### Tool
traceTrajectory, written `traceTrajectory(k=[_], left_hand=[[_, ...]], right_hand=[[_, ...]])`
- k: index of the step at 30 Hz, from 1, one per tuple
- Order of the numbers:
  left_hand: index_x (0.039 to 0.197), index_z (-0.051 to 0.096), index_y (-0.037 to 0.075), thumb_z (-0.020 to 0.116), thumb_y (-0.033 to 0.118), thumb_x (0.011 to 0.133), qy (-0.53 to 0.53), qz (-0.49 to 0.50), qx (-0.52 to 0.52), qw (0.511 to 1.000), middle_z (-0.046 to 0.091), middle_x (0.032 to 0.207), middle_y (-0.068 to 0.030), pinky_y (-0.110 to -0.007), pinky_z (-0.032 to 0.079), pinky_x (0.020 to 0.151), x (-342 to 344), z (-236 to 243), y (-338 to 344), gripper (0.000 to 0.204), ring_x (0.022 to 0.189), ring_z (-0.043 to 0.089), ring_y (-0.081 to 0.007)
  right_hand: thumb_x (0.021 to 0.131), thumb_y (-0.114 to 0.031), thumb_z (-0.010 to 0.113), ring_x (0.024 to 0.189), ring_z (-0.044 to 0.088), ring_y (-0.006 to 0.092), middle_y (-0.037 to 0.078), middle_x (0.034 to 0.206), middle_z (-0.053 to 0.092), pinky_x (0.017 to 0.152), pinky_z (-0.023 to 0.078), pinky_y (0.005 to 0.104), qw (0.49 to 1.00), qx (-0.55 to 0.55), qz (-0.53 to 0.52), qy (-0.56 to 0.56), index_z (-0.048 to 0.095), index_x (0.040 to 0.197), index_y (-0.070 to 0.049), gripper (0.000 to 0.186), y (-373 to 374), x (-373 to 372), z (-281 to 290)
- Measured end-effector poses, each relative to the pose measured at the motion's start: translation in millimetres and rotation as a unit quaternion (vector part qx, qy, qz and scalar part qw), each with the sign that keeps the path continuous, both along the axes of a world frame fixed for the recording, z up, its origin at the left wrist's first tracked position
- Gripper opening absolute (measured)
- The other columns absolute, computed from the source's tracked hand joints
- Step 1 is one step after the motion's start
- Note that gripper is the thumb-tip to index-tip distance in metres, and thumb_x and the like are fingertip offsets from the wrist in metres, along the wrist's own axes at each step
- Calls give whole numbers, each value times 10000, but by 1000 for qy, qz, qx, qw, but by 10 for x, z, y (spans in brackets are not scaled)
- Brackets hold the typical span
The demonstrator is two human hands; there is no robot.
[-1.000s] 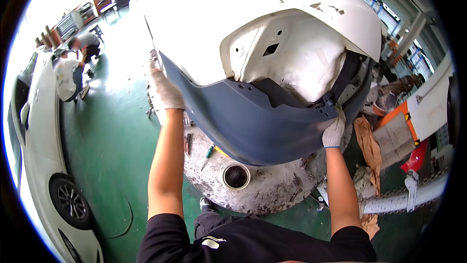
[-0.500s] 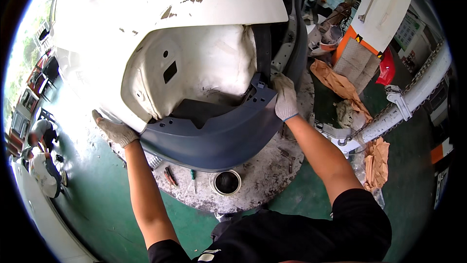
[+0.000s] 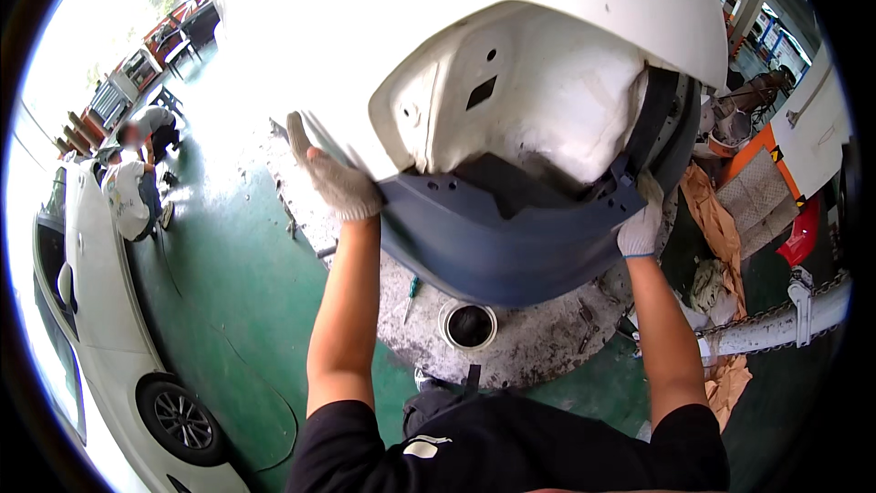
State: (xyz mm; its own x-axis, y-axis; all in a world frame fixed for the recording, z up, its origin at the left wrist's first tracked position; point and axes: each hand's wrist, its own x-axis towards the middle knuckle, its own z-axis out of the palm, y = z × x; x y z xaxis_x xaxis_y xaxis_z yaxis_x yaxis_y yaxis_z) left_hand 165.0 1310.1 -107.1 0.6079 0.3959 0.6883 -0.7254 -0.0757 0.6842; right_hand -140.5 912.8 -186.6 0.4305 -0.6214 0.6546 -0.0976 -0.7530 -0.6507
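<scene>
A white shell [image 3: 547,28] with chipped paint and a large rounded opening stands in front of me. Along the lower edge of that opening runs a dark blue-grey plastic bumper section [image 3: 511,256] with holes and clips on its upper rim. My left hand [image 3: 333,178], in a light knit glove, lies against the left end of the section and the white edge, fingers stretched out. My right hand [image 3: 643,219], gloved too, grips the section's right end; its fingertips are partly hidden behind the rim.
Under the section is a worn round table [image 3: 538,356] bearing an open tin [image 3: 468,324] of dark stuff and a green-handled screwdriver [image 3: 411,300]. A white car [image 3: 114,338] and two people [image 3: 137,178] are at left. Brown paper [image 3: 714,228] and a chained white beam [image 3: 753,333] lie right.
My view has swung left, so the shell and table sit farther right in the picture. The left hand's fingers now point more upward. My right hand remains at the section's right end.
</scene>
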Motion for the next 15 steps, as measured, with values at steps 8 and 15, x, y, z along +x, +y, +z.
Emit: traceTrajectory(k=[8,15], left_hand=[[1652,366,-43,159,685,1153,-36,0,-52,998,420,1697,-231,-507,193,1360,-300,354,295,907,1632,315,-358],[1572,484,-73,204,656,1168,-35,6,164,986,510,1604,-279,-539,276,1324,-631,913,-12,879,1540,446,-388]], right_hand=[[1066,-140,402,1435,536,442,267,1484,639,1246,392,487,982,-134,-54,120,695,1349,45,448,-89,-16,94],[1032,-151,459,1387,579,456,271,1391,692,1218,411,508,988,-115,-23,105,707,1296,62,420,-102,56,26]])
